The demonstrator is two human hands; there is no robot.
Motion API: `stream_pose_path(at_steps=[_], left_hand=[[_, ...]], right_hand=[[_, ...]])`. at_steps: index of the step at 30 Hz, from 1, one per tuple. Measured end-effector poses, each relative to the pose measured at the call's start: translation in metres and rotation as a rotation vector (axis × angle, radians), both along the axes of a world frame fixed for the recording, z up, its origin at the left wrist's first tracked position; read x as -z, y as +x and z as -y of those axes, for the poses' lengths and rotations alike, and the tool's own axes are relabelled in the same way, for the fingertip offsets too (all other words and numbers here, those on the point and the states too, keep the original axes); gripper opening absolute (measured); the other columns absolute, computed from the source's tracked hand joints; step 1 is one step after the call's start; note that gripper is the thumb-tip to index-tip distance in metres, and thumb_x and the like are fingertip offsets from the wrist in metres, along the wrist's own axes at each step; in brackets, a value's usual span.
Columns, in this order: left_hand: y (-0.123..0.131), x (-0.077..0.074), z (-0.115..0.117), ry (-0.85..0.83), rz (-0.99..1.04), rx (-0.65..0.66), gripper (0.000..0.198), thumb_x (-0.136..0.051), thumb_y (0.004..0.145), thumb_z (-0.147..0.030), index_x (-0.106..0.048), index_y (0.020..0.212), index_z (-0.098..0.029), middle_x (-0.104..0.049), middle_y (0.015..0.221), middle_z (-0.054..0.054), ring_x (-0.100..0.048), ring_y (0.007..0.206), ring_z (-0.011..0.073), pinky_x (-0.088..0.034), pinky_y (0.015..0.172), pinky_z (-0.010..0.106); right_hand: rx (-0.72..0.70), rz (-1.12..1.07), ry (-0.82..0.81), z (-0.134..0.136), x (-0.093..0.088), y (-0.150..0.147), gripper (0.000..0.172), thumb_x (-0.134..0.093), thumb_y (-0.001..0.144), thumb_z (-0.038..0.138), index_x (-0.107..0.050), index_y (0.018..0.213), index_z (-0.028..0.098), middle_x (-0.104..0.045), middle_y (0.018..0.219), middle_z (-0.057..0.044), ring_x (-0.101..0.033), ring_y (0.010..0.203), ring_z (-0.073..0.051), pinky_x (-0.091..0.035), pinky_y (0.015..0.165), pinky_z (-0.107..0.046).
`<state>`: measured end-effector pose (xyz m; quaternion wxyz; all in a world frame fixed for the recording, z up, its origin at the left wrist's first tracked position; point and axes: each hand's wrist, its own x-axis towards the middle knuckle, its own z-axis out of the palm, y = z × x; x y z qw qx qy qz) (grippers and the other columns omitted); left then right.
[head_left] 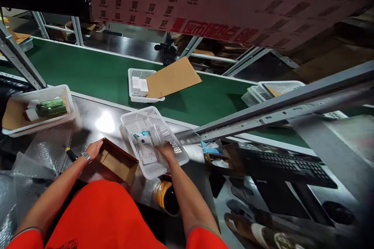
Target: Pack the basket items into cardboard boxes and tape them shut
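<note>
My left hand [95, 149] grips the upper left edge of an open cardboard box [117, 161], which looks bare inside. A watch is on that wrist. My right hand [166, 151] reaches into a white perforated basket [136, 117]. Its fingers are curled and blurred beside a clear, bubble-wrap-like piece [157, 134]; what they hold is unclear. Left of these fingers, a white box [147, 149] with blue marks lies in the basket. The basket rests tilted on the metal bench, against the conveyor's edge.
On the green conveyor belt [96, 70] sits another basket [133, 99] with small white boxes and a cardboard sheet [175, 79]. Stacked baskets [55, 124] at left hold a green wrapped item [52, 107]. A tape roll [163, 194], keyboard [286, 163] and slanting metal rail [263, 111] are nearby.
</note>
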<state>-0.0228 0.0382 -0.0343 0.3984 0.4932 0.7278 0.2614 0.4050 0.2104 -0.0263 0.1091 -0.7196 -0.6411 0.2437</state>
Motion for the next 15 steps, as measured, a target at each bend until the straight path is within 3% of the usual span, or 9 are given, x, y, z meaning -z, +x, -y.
stream_pose_path(at_steps=[5, 7, 10, 12, 15], left_hand=[[0.0, 0.004, 0.003, 0.007, 0.082, -0.005, 0.055, -0.049, 0.125, -0.029, -0.087, 0.156, -0.004, -0.075, 0.178, 0.024, -0.07, 0.173, 0.0389, -0.048, 0.153, 0.052], [0.0, 0.009, 0.001, 0.0, 0.113, -0.01, 0.054, -0.05, 0.127, -0.031, -0.085, 0.159, -0.005, -0.074, 0.18, 0.022, -0.07, 0.174, 0.0382, -0.048, 0.154, 0.054], [0.0, 0.016, -0.003, -0.01, 0.149, -0.021, 0.054, -0.05, 0.128, -0.031, -0.083, 0.165, -0.009, -0.076, 0.178, 0.019, -0.073, 0.17, 0.0362, -0.051, 0.152, 0.056], [-0.002, 0.018, -0.005, -0.004, 0.162, -0.025, 0.054, -0.048, 0.129, -0.03, -0.084, 0.164, -0.008, -0.078, 0.176, 0.019, -0.074, 0.169, 0.035, -0.052, 0.15, 0.053], [-0.005, 0.019, -0.006, 0.007, 0.175, -0.031, 0.057, -0.048, 0.129, -0.037, -0.088, 0.157, -0.009, -0.084, 0.167, 0.02, -0.078, 0.165, 0.0362, -0.056, 0.148, 0.054]], right_hand=[[0.042, -0.258, 0.064, 0.027, -0.024, -0.002, 0.067, -0.081, 0.095, 0.046, -0.071, 0.154, 0.016, -0.086, 0.147, -0.025, -0.083, 0.135, -0.043, -0.068, 0.115, -0.055], [-0.047, -0.479, 0.037, 0.054, -0.033, -0.02, 0.072, -0.089, 0.091, 0.054, -0.07, 0.152, 0.02, -0.087, 0.145, -0.021, -0.084, 0.131, -0.04, -0.069, 0.114, -0.053], [-0.306, -0.702, -0.076, 0.096, -0.042, -0.067, 0.08, -0.099, 0.084, 0.051, -0.07, 0.154, 0.026, -0.087, 0.146, -0.014, -0.083, 0.132, -0.039, -0.069, 0.116, -0.052], [-0.488, -0.607, -0.15, 0.116, -0.039, -0.101, 0.081, -0.1, 0.084, 0.043, -0.071, 0.158, 0.026, -0.086, 0.151, -0.014, -0.082, 0.136, -0.04, -0.067, 0.118, -0.051], [-0.678, -0.27, -0.253, 0.132, -0.022, -0.135, 0.081, -0.096, 0.083, 0.025, -0.073, 0.161, 0.017, -0.083, 0.158, -0.021, -0.08, 0.143, -0.043, -0.063, 0.124, -0.05]])
